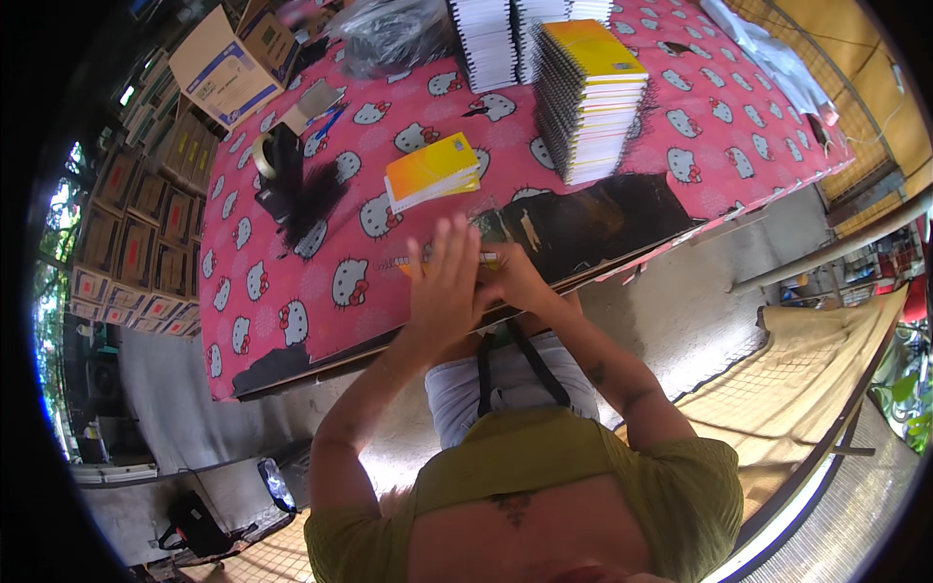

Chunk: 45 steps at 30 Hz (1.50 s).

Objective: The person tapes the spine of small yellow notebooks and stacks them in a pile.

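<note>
Olive top [515, 437] nearest the camera, bottom middle; light shorts [454, 398] and 2 dark straps [539, 361] just beyond it. Person faces the near edge of a table with a pink cat-print cloth [398, 316]. Both forearms reach up to it.

1 spiral notebook [489, 259] between the hands, just above the cloth near the table edge, seen almost edge-on; coil end to the left, middle covered. Left hand [447, 267]: fingers straight, close together, laid across the notebook; thumb side hidden, cannot tell whether it pinches. Right hand [515, 279]: bent round the notebook's right end, clamped on it, fingertips partly hidden. Hands touching or nearly so.

Beyond the hands, a small pile of yellow-orange notebooks [434, 170] lies flat, slightly fanned. Right of that, a tall stack of notebooks [607, 117], yellow cover on top, coils facing left. White coil-bound stacks [486, 49] behind it. Black bare patch [603, 219] on the table, right of the hands.

Left side of table: tape roll [263, 155] beside a black fuzzy item [292, 185], kind unclear; blue pen [331, 121]; open cardboard box [228, 73]; clear plastic bag [398, 39] at far edge. Stacked cartons [136, 243] stand left, off the table.
</note>
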Each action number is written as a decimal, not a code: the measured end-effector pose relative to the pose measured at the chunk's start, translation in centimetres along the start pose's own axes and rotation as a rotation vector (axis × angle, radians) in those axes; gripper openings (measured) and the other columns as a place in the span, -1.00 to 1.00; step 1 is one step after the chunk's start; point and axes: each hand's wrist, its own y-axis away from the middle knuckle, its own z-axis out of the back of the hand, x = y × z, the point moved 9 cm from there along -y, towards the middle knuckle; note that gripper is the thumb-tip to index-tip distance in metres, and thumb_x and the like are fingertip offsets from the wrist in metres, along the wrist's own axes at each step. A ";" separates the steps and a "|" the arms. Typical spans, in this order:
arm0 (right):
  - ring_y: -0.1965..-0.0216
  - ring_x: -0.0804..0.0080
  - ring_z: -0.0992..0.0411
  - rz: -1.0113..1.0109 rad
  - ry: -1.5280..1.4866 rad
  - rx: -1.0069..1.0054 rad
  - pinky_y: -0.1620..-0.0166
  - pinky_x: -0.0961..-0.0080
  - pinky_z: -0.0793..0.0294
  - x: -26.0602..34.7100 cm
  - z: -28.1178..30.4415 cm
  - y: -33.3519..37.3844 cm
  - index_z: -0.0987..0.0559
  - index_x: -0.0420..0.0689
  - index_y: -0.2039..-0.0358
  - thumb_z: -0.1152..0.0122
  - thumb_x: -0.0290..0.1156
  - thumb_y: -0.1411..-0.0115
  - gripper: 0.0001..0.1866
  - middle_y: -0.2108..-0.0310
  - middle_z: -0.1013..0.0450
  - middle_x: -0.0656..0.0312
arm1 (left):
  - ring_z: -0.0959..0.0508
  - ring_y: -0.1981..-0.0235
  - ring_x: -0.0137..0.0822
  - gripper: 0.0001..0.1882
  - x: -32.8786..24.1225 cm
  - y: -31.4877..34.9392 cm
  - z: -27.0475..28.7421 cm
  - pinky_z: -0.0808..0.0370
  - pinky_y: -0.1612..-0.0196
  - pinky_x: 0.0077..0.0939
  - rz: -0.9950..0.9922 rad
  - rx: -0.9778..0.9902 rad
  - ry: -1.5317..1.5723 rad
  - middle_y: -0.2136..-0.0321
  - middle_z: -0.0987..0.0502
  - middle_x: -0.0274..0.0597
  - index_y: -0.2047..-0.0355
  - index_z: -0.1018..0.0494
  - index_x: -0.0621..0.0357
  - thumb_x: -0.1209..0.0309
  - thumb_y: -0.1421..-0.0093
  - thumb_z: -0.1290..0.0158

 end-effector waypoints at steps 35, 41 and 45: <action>0.00 0.25 -0.47 0.399 0.352 -0.479 -0.06 0.39 -0.42 17.1 12.1 0.2 -0.54 -0.21 0.03 -0.31 -0.42 -0.17 -0.65 0.06 -0.50 0.07 | -0.59 0.32 -0.01 -0.75 0.8 -11.0 13.8 -0.52 0.23 -0.19 -0.103 -0.389 0.326 0.35 -0.59 -0.08 0.16 -0.54 0.20 0.56 -0.11 -0.16; 0.05 0.45 -0.49 0.357 0.048 -0.383 0.04 0.51 -0.50 23.3 16.8 -5.7 -0.23 -0.34 -0.30 -0.21 -0.44 -0.29 -0.37 0.03 -0.49 0.09 | -0.55 0.13 -0.04 -0.68 -3.6 -24.1 17.8 -0.49 0.07 -0.20 -0.306 -0.687 0.646 0.11 -0.53 0.04 0.03 -0.53 0.16 0.30 -0.25 -0.13; 0.25 0.49 -0.55 0.278 -0.049 -0.300 0.19 0.55 -0.54 23.2 22.2 -10.9 -0.36 -0.39 -0.20 -0.21 -0.47 -0.26 -0.47 0.22 -0.56 0.10 | -0.49 -0.03 -0.08 -0.58 1.0 -34.9 10.3 -0.39 -0.11 -0.27 -0.242 -0.265 0.989 0.05 -0.53 0.03 -0.09 -0.52 0.05 0.27 -0.23 -0.17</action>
